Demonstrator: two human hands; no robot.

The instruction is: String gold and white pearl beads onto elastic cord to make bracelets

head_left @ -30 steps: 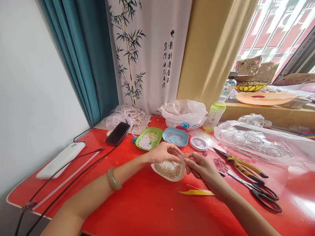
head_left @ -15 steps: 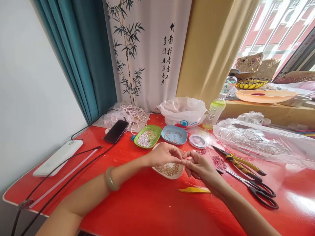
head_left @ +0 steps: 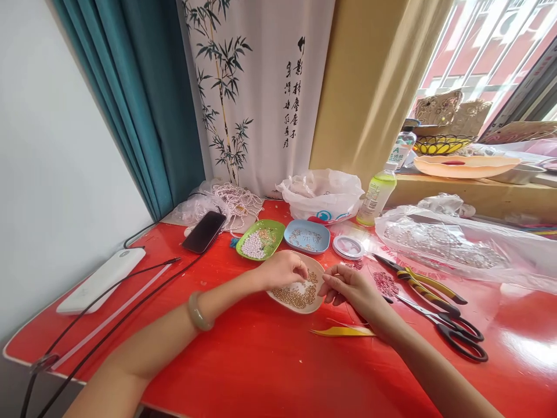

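My left hand (head_left: 282,271) is over the white dish (head_left: 321,268) of small gold beads (head_left: 300,298). Its fingertips point down at the beads, pinched together; whatever they hold is too small to make out. A jade-coloured bangle (head_left: 200,312) circles that wrist. Just right of the dish's rim, my right hand (head_left: 346,285) is closed, thumb against forefinger. A thin dark thread (head_left: 354,313) trails below this hand, and its fingers seem to grip it. Yellow tweezers (head_left: 342,331) lie on the red table under the right wrist.
Behind the dish stand a green tray (head_left: 275,248) of mixed beads and a blue tray (head_left: 307,249). Pliers (head_left: 418,283), black-handled scissors (head_left: 456,334) and red beads (head_left: 385,283) lie to the right. A phone (head_left: 204,231), power bank (head_left: 102,280) and cables are left; a bottle (head_left: 378,197) stands behind.
My hands were touching above the dish and have parted. The left has moved slightly left and lowered its fingertips toward the gold beads; the right stays near the rim.
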